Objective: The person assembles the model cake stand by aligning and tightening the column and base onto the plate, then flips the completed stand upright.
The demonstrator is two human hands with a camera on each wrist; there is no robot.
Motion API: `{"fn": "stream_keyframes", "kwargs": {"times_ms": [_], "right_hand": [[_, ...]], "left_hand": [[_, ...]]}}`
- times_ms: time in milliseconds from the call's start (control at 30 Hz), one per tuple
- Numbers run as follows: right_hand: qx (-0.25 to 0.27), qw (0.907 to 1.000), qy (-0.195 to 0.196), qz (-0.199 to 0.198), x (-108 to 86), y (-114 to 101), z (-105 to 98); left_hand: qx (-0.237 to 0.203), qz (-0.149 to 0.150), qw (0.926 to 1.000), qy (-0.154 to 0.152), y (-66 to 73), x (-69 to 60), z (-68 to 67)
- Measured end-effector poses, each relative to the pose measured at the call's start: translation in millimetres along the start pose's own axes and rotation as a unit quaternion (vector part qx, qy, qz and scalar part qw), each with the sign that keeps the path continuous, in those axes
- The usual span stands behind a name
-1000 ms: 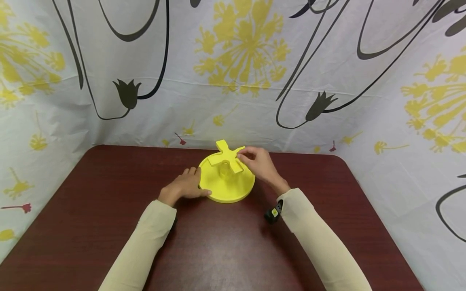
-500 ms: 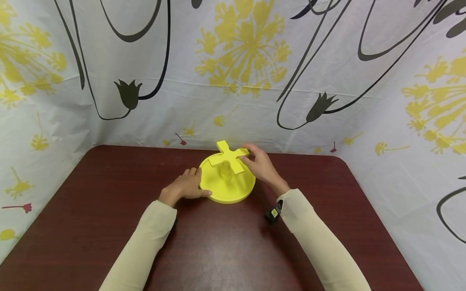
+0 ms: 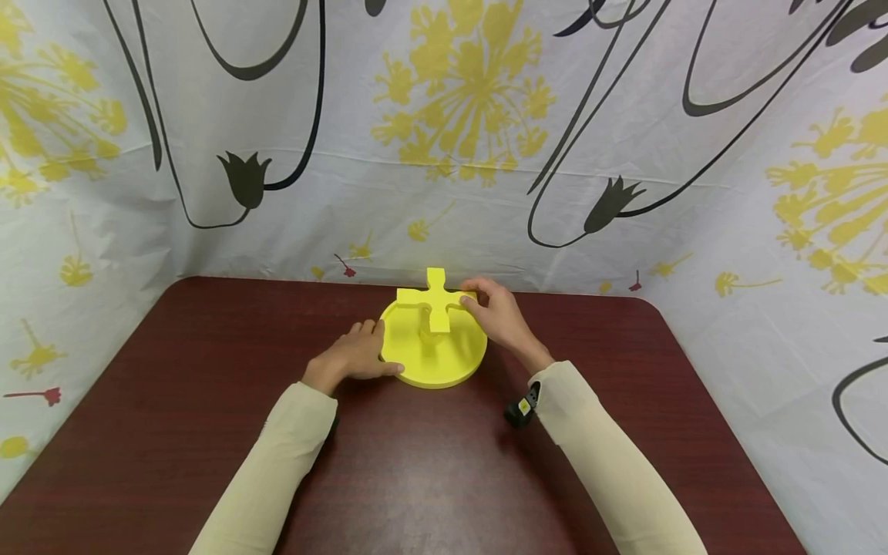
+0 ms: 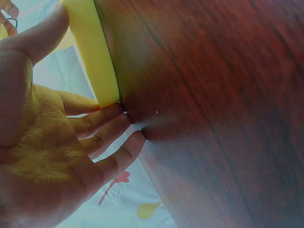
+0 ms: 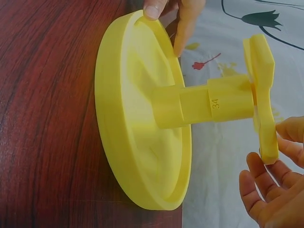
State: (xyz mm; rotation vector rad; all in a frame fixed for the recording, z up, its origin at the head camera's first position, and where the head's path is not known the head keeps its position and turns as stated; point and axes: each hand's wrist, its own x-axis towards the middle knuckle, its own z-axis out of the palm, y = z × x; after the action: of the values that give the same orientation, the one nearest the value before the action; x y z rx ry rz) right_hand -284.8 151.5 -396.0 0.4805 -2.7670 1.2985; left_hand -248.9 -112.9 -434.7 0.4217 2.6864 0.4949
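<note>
A yellow round base (image 3: 451,362) with a raised rim lies flat on the table. From its middle rises a thick yellow post (image 5: 204,102) marked "34", topped by a yellow four-armed cross handle (image 3: 437,301). My right hand (image 3: 498,312) pinches the handle's right arm between thumb and fingers; the right wrist view shows the fingertips (image 5: 268,173) at that arm's end. At the base's left side my left hand (image 3: 354,351) holds the rim, thumb toward the front and fingers behind. In the left wrist view its fingertips (image 4: 135,137) also meet the tabletop.
The dark red-brown wooden table (image 3: 430,478) has rounded far corners. White cloth (image 3: 333,200) with yellow and grey flower prints hangs behind and beside it. A black strap device (image 3: 522,406) is on the right wrist, below a cream sleeve (image 3: 597,455).
The cross handle has turned slightly, its arms now pointing straight left, right, near and far. My right hand went from touching the handle to gripping its right arm. The left hand and base stay put.
</note>
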Motion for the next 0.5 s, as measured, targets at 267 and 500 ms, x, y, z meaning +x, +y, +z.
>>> {"fn": "stream_keyframes", "kwargs": {"times_ms": [267, 500], "right_hand": [[0.009, 0.9999, -0.009, 0.003, -1.8, -1.0, -2.6], [0.019, 0.9997, -0.019, 0.002, -2.1, -1.0, -3.2]], "left_hand": [[-0.002, -0.003, 1.0000, -0.003, -0.1, 0.8, 0.3], [0.000, -0.002, 1.0000, -0.007, 0.2, 0.7, -0.9]]}}
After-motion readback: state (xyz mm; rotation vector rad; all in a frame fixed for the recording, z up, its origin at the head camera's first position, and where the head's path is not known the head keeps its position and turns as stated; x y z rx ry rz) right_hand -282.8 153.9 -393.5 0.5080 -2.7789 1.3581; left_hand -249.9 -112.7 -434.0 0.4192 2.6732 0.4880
